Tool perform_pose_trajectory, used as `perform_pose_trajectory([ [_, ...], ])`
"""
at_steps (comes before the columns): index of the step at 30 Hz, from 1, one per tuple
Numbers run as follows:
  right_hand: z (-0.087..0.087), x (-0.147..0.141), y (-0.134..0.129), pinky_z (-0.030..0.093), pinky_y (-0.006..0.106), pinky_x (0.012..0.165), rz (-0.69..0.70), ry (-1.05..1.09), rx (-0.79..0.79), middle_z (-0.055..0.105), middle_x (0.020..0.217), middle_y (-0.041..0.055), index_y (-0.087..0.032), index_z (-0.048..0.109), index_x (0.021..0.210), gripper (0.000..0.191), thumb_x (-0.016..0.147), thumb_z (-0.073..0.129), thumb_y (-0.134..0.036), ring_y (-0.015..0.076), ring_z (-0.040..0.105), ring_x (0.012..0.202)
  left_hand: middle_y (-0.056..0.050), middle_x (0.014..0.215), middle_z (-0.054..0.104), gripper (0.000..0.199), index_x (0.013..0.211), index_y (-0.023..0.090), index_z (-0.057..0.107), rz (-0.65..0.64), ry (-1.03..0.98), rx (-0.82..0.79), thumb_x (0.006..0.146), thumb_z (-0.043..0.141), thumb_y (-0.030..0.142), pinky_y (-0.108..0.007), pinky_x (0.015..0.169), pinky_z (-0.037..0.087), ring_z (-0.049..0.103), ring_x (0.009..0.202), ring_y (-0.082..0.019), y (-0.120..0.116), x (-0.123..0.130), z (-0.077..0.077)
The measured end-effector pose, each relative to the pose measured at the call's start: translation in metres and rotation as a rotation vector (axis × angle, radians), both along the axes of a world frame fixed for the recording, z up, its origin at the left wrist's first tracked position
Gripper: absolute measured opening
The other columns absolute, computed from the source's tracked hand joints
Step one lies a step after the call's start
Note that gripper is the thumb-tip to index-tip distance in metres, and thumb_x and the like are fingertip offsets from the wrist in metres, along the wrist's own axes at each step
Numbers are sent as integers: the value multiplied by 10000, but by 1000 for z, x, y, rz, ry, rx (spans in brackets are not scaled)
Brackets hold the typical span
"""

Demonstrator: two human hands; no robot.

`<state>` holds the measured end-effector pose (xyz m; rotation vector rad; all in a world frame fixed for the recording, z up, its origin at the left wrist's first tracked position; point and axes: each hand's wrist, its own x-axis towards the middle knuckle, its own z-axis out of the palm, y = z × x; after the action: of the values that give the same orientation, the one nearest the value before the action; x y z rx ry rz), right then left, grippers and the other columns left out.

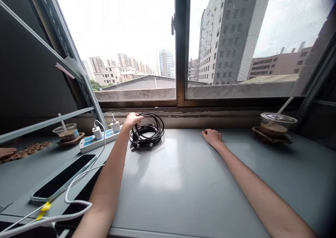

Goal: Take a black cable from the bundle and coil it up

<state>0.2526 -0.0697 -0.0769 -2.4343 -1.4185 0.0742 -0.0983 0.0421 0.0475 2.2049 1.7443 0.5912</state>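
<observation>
My left hand (132, 120) reaches to the back of the grey table (168, 203) and is closed on a loop of black cable (159, 140). Part of that cable is raised in the fingers, while the other coils lie in a round pile on the tabletop below. Connector ends and small pale ties show at the pile's front left. To the right, my right hand (212, 136) rests on the table near its back edge with the fingers curled in. Nothing shows in it, and it is well apart from the cable.
Left of my left arm stand a white power strip (99, 141) with plugged-in chargers, a phone (64, 177) and loose white cords (78, 215). A lidded drink cup (274, 124) sits far right, another cup (66, 131) far left. A window (180, 56) rises behind.
</observation>
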Motion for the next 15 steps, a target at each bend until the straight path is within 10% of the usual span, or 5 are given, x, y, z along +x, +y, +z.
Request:
perform_pose_trajectory([
  [15,-1,0,0,455,317,830,10,-6,1,578,852,41,-110,595,921,355,950,436,-426,118,554,820,92,505,272,330,658,194,366,-505,-993,-137,731,675,283,-166,357,209,266,388,-10,-93,55,69],
])
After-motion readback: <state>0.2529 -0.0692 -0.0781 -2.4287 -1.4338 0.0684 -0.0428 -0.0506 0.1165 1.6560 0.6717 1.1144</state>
